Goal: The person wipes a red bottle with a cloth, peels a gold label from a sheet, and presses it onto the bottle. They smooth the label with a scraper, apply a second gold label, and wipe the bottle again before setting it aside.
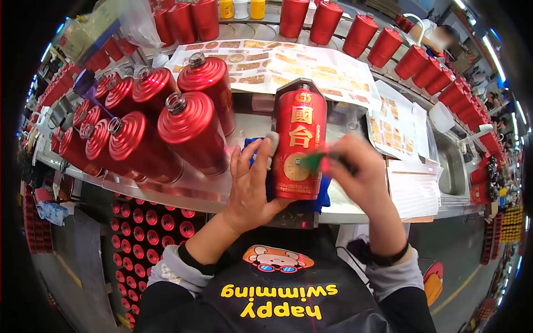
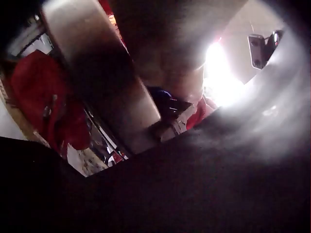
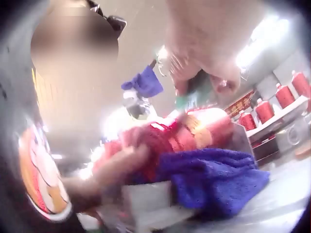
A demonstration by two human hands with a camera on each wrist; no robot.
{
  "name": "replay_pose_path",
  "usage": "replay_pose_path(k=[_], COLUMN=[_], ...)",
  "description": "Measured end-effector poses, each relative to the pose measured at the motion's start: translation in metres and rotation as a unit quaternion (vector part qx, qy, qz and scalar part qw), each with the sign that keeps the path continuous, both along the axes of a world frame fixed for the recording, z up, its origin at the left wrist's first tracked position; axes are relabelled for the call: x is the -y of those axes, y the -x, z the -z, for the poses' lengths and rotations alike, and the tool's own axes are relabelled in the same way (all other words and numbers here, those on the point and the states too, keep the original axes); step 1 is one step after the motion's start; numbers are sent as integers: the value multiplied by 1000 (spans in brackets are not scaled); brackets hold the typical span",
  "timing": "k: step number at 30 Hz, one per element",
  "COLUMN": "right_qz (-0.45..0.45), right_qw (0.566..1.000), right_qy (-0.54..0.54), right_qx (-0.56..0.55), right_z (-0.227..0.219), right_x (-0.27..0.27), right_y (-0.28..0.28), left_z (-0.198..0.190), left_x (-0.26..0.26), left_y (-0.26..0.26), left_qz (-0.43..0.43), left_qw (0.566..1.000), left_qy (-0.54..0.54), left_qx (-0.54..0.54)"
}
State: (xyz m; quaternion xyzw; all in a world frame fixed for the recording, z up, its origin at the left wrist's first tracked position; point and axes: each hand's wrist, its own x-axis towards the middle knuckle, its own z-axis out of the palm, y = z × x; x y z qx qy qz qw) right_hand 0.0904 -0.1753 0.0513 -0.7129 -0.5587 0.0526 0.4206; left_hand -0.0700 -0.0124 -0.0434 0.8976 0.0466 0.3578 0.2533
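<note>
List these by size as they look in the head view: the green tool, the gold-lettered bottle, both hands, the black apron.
1. Black apron
2. Gold-lettered bottle
3. Left hand and right hand: too alike to rank
4. Green tool, blurred

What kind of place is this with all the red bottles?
Probably a factory workshop where bottles get finished: rows of red bottles stand on what looks like a conveyor, and printed sheets with gold-coloured designs lie nearby.
</note>
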Motion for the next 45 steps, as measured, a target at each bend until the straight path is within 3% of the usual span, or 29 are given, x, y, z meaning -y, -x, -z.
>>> replay_pose_path(k=[1,3,5,7,9,11,14,17,18,19,20,23,24,28,31,33,35,37,39,40,41,42,43,45], right_qz=[107,46,-133,-177,72,128,-151,32,120,175,167,165,164,153,153,90,-41,-134,-126,-8,106,112,114,-60], right_qw=[988,962,986,982,997,966,988,990,985,974,975,973,968,974,980,967,980,989,991,996,988,980,941,981], right_qy=[-102,-90,-16,43,-6,-100,-16,40,-89,-128,-139,-139,-134,-94,-128,-113,-51,10,25,-6,-100,-116,-128,-42], right_qx=[38,255,100,-52,-22,203,33,-133,-84,67,44,-83,-132,-140,-8,209,186,58,-41,-92,-56,121,292,181], right_z=[6,13,-9,-13,4,12,-9,10,20,19,17,20,21,27,23,22,6,-10,2,9,10,3,-5,-14], right_x=[-10,-4,4,7,-7,-8,5,2,-10,-11,-7,6,10,18,7,5,13,14,0,-12,-26,-26,-25,-14], right_y=[-1,5,30,16,-3,-6,25,-6,-13,-20,-17,-3,0,2,3,5,23,24,-1,-10,-14,-14,-12,13], left_z=[1,-1,-9,-14,-14,-7,1,-4,-6,-9,-12,-33,-37,-46,-40,-28,-13,-7,-6,-3,-6,-10,-14,-19], left_x=[2,-2,-4,-2,-1,-2,-4,-1,-1,-1,-2,-2,0,-24,-23,-23,-18,-12,1,1,0,-3,-6,-7], left_y=[0,3,6,6,4,4,6,4,4,6,6,7,0,-27,-27,-17,-3,6,9,5,5,5,6,9], left_qz=[-8,-12,-20,-16,-11,-17,-23,-12,-10,-9,-9,116,116,140,124,86,45,44,45,16,14,10,7,11], left_qw=[1000,1000,998,998,999,999,999,1000,1000,1000,999,974,976,973,983,991,998,998,999,1000,999,998,996,995], left_qy=[26,-2,-57,-54,-47,-30,-15,-22,-25,-30,-34,-195,-185,-182,-135,-93,-5,-10,5,-7,-33,-59,-83,-102], left_qx=[-10,-14,-19,-1,1,-14,-22,-17,-7,3,12,-11,-20,10,32,39,53,32,10,12,1,-8,-20,-9])
